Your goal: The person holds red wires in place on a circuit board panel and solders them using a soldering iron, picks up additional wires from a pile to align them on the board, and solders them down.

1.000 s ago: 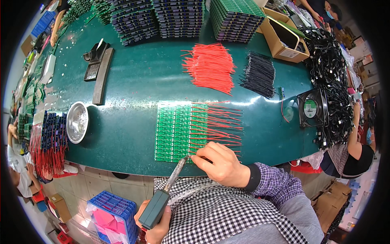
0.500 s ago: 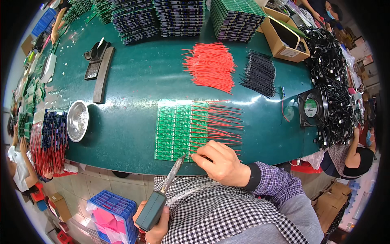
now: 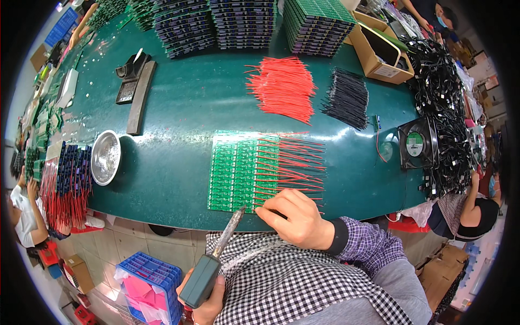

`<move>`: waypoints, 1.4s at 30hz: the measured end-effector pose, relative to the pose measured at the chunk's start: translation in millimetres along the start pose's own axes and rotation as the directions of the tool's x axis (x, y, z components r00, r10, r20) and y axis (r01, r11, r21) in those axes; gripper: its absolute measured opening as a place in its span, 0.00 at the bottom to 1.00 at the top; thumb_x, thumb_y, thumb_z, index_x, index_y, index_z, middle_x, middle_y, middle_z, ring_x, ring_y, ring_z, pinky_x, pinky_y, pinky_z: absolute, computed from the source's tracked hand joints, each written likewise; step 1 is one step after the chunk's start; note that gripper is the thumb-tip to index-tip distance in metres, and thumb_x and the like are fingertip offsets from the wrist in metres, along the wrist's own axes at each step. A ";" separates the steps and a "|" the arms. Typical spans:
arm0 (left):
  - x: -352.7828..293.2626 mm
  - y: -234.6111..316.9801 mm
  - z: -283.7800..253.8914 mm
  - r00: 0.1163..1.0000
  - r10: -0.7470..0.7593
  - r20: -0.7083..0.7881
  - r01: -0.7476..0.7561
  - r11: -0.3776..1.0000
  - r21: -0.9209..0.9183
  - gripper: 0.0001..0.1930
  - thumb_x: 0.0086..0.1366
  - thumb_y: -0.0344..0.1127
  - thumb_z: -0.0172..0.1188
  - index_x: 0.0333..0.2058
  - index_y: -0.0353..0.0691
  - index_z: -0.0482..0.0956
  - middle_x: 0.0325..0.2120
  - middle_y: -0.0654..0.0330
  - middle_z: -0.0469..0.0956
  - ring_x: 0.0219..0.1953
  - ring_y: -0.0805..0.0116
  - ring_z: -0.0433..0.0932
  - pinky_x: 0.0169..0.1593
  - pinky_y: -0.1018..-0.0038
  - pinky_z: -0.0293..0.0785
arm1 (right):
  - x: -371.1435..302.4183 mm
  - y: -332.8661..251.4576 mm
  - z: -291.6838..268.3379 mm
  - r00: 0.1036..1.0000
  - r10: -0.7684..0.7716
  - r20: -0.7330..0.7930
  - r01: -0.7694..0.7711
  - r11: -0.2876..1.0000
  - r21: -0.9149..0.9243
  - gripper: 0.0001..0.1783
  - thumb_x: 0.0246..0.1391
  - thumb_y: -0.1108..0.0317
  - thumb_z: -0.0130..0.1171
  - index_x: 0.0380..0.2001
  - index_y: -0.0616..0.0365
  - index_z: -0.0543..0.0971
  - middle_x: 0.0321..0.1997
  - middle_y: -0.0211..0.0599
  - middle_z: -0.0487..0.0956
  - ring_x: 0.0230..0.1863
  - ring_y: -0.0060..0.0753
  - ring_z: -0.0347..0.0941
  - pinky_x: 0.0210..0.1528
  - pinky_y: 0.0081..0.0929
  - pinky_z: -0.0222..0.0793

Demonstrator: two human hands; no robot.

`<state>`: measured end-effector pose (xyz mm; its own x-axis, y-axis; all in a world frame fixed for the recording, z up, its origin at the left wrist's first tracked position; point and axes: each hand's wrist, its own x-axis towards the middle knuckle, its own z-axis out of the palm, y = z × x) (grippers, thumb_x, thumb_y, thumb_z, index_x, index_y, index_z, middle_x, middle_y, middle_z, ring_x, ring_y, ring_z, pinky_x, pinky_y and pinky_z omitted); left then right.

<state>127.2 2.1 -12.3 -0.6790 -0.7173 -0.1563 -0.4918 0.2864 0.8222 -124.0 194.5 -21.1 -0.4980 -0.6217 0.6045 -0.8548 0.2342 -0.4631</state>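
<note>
Iron tip (image 3: 238, 211) nearer green board (image 3: 244, 170); L hand (image 3: 208, 295) grips handle, R hand (image 3: 298, 216) pinches wire.

A green circuit board panel (image 3: 244, 170) lies flat near the table's front edge, red wires (image 3: 295, 162) sticking out to its right, and a soldering iron (image 3: 214, 260) with a teal handle points its tip at the panel's bottom edge.

Only 1 view is given: a wide fisheye camera worn on the person's head, looking steeply down and forward over the chest onto the near edge of a dark green table (image 3: 179, 162). It sits close above the right hand (image 3: 298, 219) and left hand (image 3: 208, 300), which enter from the lower edge. Straight lines bow toward the rim, where co-workers and floor appear small and dark corners frame the circle.
</note>
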 end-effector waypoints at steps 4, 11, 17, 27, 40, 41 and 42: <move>8.7 15.6 -3.7 0.981 0.051 0.189 -0.050 0.999 -0.012 0.23 0.54 0.28 0.77 0.49 0.31 0.81 0.42 0.54 0.84 0.41 0.65 0.81 0.48 0.69 0.77 | -2.3 0.3 -0.1 0.999 0.013 0.047 -0.013 1.000 0.000 0.18 0.36 0.75 0.63 0.37 0.65 0.83 0.34 0.38 0.79 0.31 0.35 0.75 0.31 0.31 0.71; 13.8 27.1 -0.5 0.967 0.107 0.231 -0.115 0.993 0.020 0.18 0.56 0.28 0.76 0.45 0.31 0.83 0.38 0.55 0.84 0.37 0.67 0.81 0.44 0.71 0.77 | -3.9 0.0 0.8 0.997 0.008 0.077 -0.008 1.000 0.005 0.18 0.37 0.77 0.63 0.37 0.66 0.82 0.34 0.39 0.79 0.31 0.37 0.74 0.32 0.32 0.72; 7.8 27.7 2.5 0.993 0.036 0.109 -0.041 0.998 0.043 0.17 0.55 0.29 0.76 0.42 0.31 0.84 0.34 0.56 0.84 0.33 0.66 0.81 0.40 0.70 0.77 | -6.3 0.2 0.4 0.993 0.006 0.118 -0.003 1.000 -0.021 0.18 0.41 0.72 0.61 0.39 0.65 0.80 0.36 0.37 0.76 0.36 0.37 0.72 0.37 0.31 0.71; 3.8 22.8 0.0 0.995 0.005 0.100 -0.011 0.998 0.064 0.16 0.53 0.30 0.77 0.40 0.32 0.84 0.31 0.58 0.84 0.30 0.67 0.80 0.37 0.69 0.76 | -4.8 -0.3 1.7 0.997 0.006 0.081 -0.004 1.000 -0.019 0.17 0.38 0.77 0.64 0.37 0.66 0.82 0.33 0.39 0.78 0.31 0.37 0.74 0.31 0.32 0.72; -2.9 5.1 2.2 0.991 -0.135 -0.021 0.131 0.983 -0.130 0.21 0.55 0.28 0.76 0.47 0.31 0.82 0.41 0.54 0.83 0.39 0.66 0.81 0.44 0.68 0.79 | -6.5 -0.6 -0.9 0.994 0.007 0.112 -0.002 0.999 -0.039 0.17 0.42 0.73 0.61 0.39 0.64 0.79 0.36 0.36 0.74 0.37 0.35 0.72 0.38 0.30 0.71; -2.4 7.1 4.7 0.991 -0.134 -0.022 0.130 0.983 -0.131 0.21 0.55 0.28 0.76 0.47 0.31 0.82 0.41 0.54 0.83 0.39 0.66 0.81 0.44 0.68 0.79 | -6.8 -0.8 -2.2 0.992 0.012 0.124 -0.007 0.999 -0.038 0.17 0.42 0.73 0.61 0.39 0.64 0.79 0.36 0.36 0.75 0.37 0.35 0.72 0.38 0.30 0.71; -1.5 8.7 7.0 0.995 -0.095 -0.035 0.089 0.985 -0.149 0.21 0.55 0.27 0.76 0.48 0.31 0.82 0.41 0.53 0.83 0.40 0.65 0.81 0.45 0.68 0.78 | -6.9 -0.8 -3.7 0.990 0.024 0.142 -0.020 0.999 -0.027 0.17 0.42 0.73 0.61 0.39 0.64 0.79 0.36 0.35 0.75 0.38 0.35 0.72 0.38 0.30 0.71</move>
<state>120.1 10.1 -8.7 -0.6095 -0.7632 -0.2148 -0.4637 0.1235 0.8773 -120.4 201.4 -22.5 -0.4923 -0.7159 0.4951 -0.8483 0.2671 -0.4572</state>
